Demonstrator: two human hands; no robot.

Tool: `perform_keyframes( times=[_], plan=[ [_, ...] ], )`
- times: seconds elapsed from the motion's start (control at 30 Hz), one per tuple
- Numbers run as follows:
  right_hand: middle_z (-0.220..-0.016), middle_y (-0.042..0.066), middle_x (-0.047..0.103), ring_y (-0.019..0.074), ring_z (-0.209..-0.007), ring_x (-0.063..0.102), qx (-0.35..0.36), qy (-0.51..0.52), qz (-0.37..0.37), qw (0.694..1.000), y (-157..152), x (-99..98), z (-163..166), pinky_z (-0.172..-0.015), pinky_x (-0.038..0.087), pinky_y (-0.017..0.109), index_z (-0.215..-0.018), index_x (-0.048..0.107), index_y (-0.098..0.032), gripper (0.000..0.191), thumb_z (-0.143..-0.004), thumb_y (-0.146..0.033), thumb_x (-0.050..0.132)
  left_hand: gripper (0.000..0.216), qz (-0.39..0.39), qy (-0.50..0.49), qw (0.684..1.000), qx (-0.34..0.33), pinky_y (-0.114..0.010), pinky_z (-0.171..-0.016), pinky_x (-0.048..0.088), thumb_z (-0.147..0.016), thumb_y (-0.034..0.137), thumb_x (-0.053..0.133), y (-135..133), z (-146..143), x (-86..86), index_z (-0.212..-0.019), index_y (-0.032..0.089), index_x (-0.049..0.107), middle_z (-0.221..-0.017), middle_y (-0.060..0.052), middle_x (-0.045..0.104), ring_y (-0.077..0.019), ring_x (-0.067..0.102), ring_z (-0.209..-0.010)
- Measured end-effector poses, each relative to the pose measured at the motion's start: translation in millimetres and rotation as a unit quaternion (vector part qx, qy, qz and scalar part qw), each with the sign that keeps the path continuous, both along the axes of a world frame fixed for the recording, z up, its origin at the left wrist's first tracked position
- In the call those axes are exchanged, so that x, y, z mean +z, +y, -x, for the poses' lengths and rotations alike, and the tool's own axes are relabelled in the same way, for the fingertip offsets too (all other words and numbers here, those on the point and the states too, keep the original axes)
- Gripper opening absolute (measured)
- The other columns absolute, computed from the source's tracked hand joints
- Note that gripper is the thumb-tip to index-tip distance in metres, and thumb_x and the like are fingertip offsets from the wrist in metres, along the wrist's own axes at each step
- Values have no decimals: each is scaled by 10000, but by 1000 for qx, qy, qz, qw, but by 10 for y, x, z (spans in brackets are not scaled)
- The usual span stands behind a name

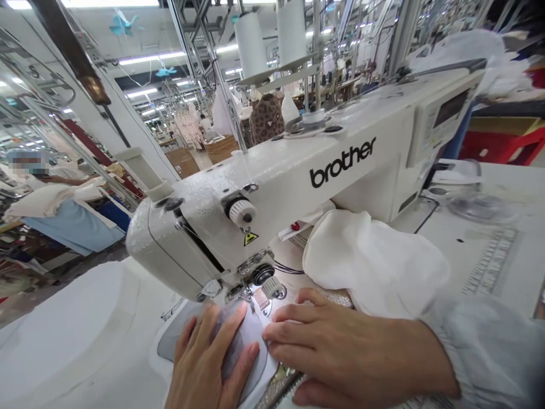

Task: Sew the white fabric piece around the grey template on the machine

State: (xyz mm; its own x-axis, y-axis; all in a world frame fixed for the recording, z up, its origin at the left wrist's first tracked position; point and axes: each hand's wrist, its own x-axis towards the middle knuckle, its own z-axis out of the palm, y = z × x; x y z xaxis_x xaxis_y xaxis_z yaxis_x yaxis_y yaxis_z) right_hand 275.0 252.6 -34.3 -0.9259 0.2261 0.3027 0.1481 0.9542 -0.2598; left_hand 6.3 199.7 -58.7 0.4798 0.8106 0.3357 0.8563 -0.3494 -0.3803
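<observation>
My left hand (213, 355) lies flat, fingers spread, on a grey piece with a white edge (170, 339), just in front of the needle area (247, 293) of a white sewing machine (281, 193). Stretched fingers of my right hand (336, 343) rest beside that piece, their tips at its right edge. White fabric (374, 258) is bunched under the machine arm, behind my right hand. The needle tip is too small to make out. A lamp lights the spot around the presser foot.
Two white thread cones (251, 45) stand above the machine. A clear plastic disc (483, 207) lies on the table at right, near a printed ruler (491, 261). Large white cloth (68, 329) covers the left side. A red plastic stool (502, 145) is at far right; another person works at far left.
</observation>
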Motion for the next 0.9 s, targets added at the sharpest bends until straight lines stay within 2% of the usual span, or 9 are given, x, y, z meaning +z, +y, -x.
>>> perform_keyframes(
  times=[0.1, 0.3, 0.43, 0.9],
  plan=[
    [-1289, 17, 547, 178, -1177, 466, 0, 5, 0, 1000, 9, 3, -4, -967, 286, 364, -1130, 516, -157, 272, -999, -383, 441, 465, -16, 22, 1000, -13, -452, -815, 592, -880, 444, 490, 15, 23, -11, -1308, 265, 489, -1226, -96, 638, -229, 634, -1113],
    [-1285, 10, 555, 183, -1177, 467, -5, 4, 17, 1000, 5, -5, -17, -962, 312, 351, -1160, 516, -180, 248, -953, -314, 550, 448, -19, 31, 999, -19, -421, -782, 609, -866, 473, 501, 23, 36, -1, -1264, 270, 532, -1146, -72, 679, -219, 664, -1052],
    [-1274, 11, 564, 183, -1166, 478, -6, 8, 17, 1000, 12, -18, -15, -943, 328, 354, -1143, 524, -181, 236, -951, -313, 555, 455, -25, 31, 999, -22, -425, -780, 610, -864, 480, 499, 43, 53, -12, -1265, 269, 534, -1133, -76, 682, -224, 668, -1043],
    [-1309, 13, 537, 169, -1186, 464, -4, 17, 30, 999, -4, -26, -6, -988, 279, 354, -1187, 495, -173, 283, -1009, -380, 422, 456, -14, 7, 999, -31, -433, -780, 618, -862, 488, 515, 76, 26, 22, -1271, 286, 533, -1173, -82, 668, -230, 653, -1080]
  ],
)
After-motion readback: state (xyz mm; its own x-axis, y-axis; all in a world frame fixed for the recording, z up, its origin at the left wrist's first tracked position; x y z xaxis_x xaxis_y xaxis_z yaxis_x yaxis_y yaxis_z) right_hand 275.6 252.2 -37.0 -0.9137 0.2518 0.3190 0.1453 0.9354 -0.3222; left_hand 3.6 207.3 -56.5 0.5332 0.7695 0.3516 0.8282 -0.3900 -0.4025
